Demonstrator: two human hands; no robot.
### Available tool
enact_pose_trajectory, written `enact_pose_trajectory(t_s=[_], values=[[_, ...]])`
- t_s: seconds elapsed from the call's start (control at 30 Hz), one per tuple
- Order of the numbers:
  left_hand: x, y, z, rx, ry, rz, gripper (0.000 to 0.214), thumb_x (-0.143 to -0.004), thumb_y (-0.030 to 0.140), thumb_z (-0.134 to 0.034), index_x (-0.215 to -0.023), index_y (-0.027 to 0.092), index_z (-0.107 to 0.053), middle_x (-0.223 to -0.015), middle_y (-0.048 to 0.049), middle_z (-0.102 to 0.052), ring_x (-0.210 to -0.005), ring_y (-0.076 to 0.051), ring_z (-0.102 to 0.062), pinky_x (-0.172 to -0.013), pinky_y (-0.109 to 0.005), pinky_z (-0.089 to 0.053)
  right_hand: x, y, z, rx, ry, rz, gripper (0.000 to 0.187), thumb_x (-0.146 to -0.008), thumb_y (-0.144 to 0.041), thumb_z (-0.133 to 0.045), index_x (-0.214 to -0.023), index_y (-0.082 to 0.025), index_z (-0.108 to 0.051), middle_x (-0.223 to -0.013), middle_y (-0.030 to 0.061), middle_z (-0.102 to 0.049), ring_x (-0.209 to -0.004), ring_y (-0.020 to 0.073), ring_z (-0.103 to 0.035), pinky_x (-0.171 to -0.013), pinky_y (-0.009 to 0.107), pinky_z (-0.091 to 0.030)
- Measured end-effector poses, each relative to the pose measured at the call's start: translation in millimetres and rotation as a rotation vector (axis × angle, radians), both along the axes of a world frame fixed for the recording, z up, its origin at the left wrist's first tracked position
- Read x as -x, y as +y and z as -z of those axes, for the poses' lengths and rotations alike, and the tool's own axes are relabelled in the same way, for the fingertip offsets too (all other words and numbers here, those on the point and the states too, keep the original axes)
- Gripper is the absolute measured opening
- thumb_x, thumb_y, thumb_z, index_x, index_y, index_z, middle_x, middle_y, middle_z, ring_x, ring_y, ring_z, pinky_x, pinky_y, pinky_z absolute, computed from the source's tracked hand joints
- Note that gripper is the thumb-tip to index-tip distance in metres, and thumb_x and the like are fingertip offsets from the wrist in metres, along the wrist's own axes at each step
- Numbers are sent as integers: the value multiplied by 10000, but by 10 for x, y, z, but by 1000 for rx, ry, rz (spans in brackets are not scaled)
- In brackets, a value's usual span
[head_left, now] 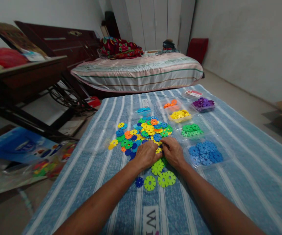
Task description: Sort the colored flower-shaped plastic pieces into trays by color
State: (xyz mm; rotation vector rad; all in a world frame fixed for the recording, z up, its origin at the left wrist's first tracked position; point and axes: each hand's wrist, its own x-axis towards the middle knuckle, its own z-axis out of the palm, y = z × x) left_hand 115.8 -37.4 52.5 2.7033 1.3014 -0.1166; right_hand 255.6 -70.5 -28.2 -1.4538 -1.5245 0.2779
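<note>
A heap of flat plastic snowflake discs [143,132] in many colours lies on a blue striped cloth [229,182]. My left hand [146,154] and my right hand [172,150] rest side by side at the heap's near edge, fingers curled down onto the pieces. What the fingers grip is hidden under the hands. Just in front of the hands lie light green discs [164,176] and one small blue disc [139,181].
Clear trays to the right hold sorted discs: blue [205,152], green [191,130], yellow [179,114], orange [170,104], purple [203,103]. Another tray [142,110] holds light blue pieces. A mattress [138,70] lies behind; a dark wooden table [25,76] stands left.
</note>
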Motion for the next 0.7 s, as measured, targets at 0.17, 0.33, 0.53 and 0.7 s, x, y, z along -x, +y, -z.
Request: enact_pose_trajectory(t_s=[0.17, 0.33, 0.53, 0.7], values=[[-10, 54, 24, 76, -44, -36, 187, -765, 370, -615, -781, 185, -639, -806, -72, -665, -774, -234, -630, -608, -286, -410, 6, -3, -4, -4, 14, 0, 254, -819, -130, -462, -906, -209, -687, -920, 63, -689, -912, 215, -599, -836, 350, -466], [-3, 113, 84, 237, -263, -164, 131, -662, 279, -673, -675, 184, -584, -649, 10, -596, -625, -148, -538, -540, -243, -333, 8, 5, -1, 8, -3, 1, 231, -815, -139, -482, -890, -217, -686, -901, 52, -689, -893, 206, -594, -830, 339, -456], [136, 185, 77, 547, -549, -191, 178, -639, 248, -642, -529, 161, -533, -493, 46, -478, -502, -86, -424, -494, -216, -305, 15, 11, -8, -14, -13, 4, 224, -810, -143, -489, -881, -217, -688, -885, 55, -685, -881, 211, -592, -808, 335, -455], [176, 302, -93, 597, -590, -296, 193, -623, 275, -665, -526, 156, -549, -436, 56, -470, -435, -74, -420, -434, -195, -288, 16, 10, -2, -11, -26, 11, 216, -825, -149, -494, -873, -225, -691, -889, 49, -688, -884, 208, -590, -821, 331, -451]])
